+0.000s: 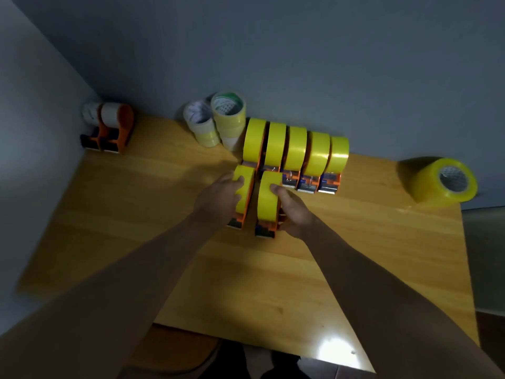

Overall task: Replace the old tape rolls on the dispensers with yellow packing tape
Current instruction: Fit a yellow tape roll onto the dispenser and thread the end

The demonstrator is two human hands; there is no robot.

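Observation:
Two orange dispensers loaded with yellow tape stand side by side in the middle of the wooden table point(136, 214). My left hand point(218, 199) grips the left dispenser point(244, 192) around its yellow roll. My right hand point(293, 213) holds the right dispenser point(266, 201), thumb on top of the roll and fingers along its side. Behind them, a row of several more dispensers with yellow rolls point(297, 151) lines the wall. At the far left corner stand two dispensers with white, old rolls point(109, 124).
Loose tape rolls are stacked at the back wall point(216, 121), pale and yellowish. A thick stack of yellow rolls lies on its side point(440, 181) at the table's right edge. A stool or chair seat point(175, 351) shows below the near edge.

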